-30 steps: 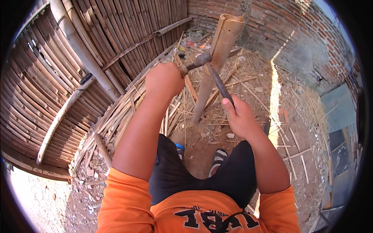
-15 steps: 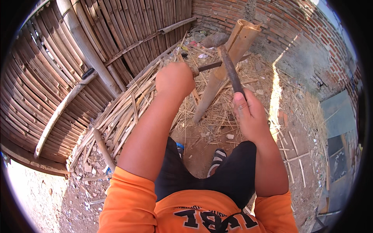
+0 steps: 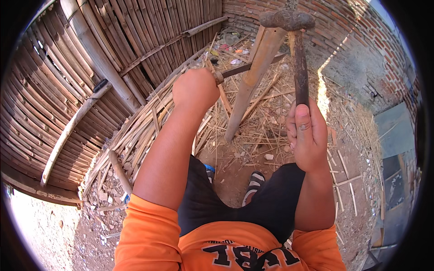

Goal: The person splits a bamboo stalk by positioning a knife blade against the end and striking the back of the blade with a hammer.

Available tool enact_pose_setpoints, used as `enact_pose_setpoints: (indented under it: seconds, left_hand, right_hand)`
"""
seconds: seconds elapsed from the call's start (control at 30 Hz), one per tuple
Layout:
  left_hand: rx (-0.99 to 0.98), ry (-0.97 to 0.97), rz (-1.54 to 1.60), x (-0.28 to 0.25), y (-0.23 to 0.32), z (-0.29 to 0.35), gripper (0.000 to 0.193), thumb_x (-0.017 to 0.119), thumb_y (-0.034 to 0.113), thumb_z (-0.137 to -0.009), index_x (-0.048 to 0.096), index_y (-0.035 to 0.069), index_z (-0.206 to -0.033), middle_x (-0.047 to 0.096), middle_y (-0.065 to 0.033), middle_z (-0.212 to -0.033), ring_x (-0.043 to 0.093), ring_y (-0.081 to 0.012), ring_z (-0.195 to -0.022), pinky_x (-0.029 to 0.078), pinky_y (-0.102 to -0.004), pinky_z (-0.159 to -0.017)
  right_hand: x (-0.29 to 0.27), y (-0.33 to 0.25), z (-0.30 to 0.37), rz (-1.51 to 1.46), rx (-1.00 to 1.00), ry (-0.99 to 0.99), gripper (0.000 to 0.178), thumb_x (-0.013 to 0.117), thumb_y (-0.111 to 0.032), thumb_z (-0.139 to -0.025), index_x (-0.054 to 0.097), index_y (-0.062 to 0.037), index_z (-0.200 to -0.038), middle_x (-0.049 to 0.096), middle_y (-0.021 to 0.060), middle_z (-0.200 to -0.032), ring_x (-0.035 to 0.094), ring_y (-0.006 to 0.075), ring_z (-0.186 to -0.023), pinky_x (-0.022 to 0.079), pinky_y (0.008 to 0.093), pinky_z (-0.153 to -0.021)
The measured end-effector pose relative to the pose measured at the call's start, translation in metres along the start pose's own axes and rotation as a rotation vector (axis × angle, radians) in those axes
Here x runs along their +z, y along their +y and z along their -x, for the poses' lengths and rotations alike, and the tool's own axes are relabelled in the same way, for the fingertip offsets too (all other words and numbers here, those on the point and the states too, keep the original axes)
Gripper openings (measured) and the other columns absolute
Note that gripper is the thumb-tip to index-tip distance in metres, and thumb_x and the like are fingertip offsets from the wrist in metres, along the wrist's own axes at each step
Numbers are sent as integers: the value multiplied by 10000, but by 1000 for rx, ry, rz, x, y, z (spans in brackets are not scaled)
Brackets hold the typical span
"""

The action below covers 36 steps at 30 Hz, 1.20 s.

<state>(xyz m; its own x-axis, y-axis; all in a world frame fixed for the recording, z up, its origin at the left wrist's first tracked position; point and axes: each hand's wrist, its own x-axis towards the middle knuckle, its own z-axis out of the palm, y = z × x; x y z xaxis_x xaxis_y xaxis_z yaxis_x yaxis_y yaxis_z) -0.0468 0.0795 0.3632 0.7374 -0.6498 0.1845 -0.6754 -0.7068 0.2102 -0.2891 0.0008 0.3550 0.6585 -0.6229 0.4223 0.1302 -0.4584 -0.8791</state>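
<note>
My left hand (image 3: 195,88) is closed around the handle of a long-bladed knife (image 3: 236,70). Its dark blade runs sideways through a split bamboo pole (image 3: 254,83), and the tip sticks out on the far right side. The pole leans, its lower end on the ground and its top up to the right. In my right hand (image 3: 309,135) is a hammer (image 3: 300,67), gripped by its dark handle with the thumb along it. The hammer's thick, rough head is up at the pole's top end; I cannot tell whether they touch.
Split bamboo strips (image 3: 140,128) lie heaped on the left, beside a bamboo slat wall (image 3: 149,31). A brick wall (image 3: 348,54) rises behind and to the right. Straw, rubble and thin sticks (image 3: 347,180) litter the dirt. Grey sheets (image 3: 395,131) stand at the right edge.
My right hand has moved right, and the hammer head has swung up and right from the pole's left side to its top. My left hand and the knife have shifted slightly left; the pole's top has tilted left.
</note>
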Motion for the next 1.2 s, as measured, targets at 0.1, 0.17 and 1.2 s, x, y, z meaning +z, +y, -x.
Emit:
enact_pose_setpoints:
  seconds: [0.1, 0.17, 1.2]
  left_hand:
    - [4, 15, 17, 3, 7, -1, 223, 656, 156, -857, 785, 62, -1013, 764, -186, -1006, 749, -347, -948, 604, -433, -819]
    - [-6, 35, 38, 5, 2, -3, 223, 665, 165, -854, 785, 60, -1010, 765, -185, -1004, 749, -347, -948, 603, -434, -822]
    - [-23, 24, 16, 9, -2, -3, 217, 676, 145, -844, 774, 64, -1020, 764, -180, -1011, 747, -352, -963, 603, -437, -822]
  right_hand:
    - [11, 57, -5, 253, 51, -71, 408, 503, -383, -1093, 555, -1, -960, 513, 77, -687, 503, 142, -641, 412, 341, -599]
    - [13, 69, -10, 320, 86, -141, 402, 502, -385, -1094, 567, -9, -968, 528, 59, -699, 510, 114, -659, 417, 326, -600]
    - [-38, -10, -3, -78, -62, 75, 409, 436, -438, -1109, 539, -60, -990, 431, -42, -682, 382, 23, -558, 314, 209, -474]
